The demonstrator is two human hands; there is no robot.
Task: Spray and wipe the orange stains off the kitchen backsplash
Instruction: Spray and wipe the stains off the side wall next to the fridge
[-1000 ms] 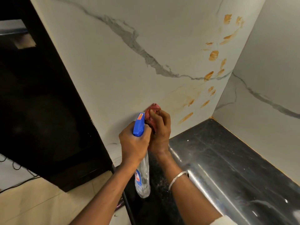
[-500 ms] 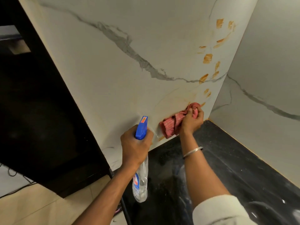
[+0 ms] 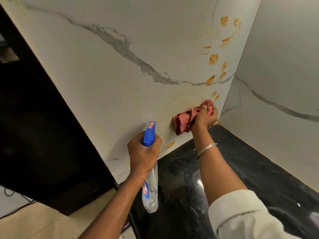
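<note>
1. On the left, the left hand (image 3: 144, 152) has its fingers curled round the neck of the spray bottle (image 3: 150, 188), with the blue nozzle toward the backsplash (image 3: 112, 80). I see no mist, so I cannot tell if it sprays.
2. Just right of the nozzle, one small low stain (image 3: 170, 145) sits on the wall near the counter (image 3: 241, 163) — not wiped yet.
3. Further right, the right hand (image 3: 205, 116) has its fingers clamped on the red cloth (image 3: 182, 121) and presses it on the wall close to the corner. Around it is only a pale orange smear (image 3: 186, 100), so I judge this lower part mostly done.
4. Above the cloth, the column of orange stains (image 3: 213, 59) along the corner looks untouched — I think most of the work is left there.
</note>
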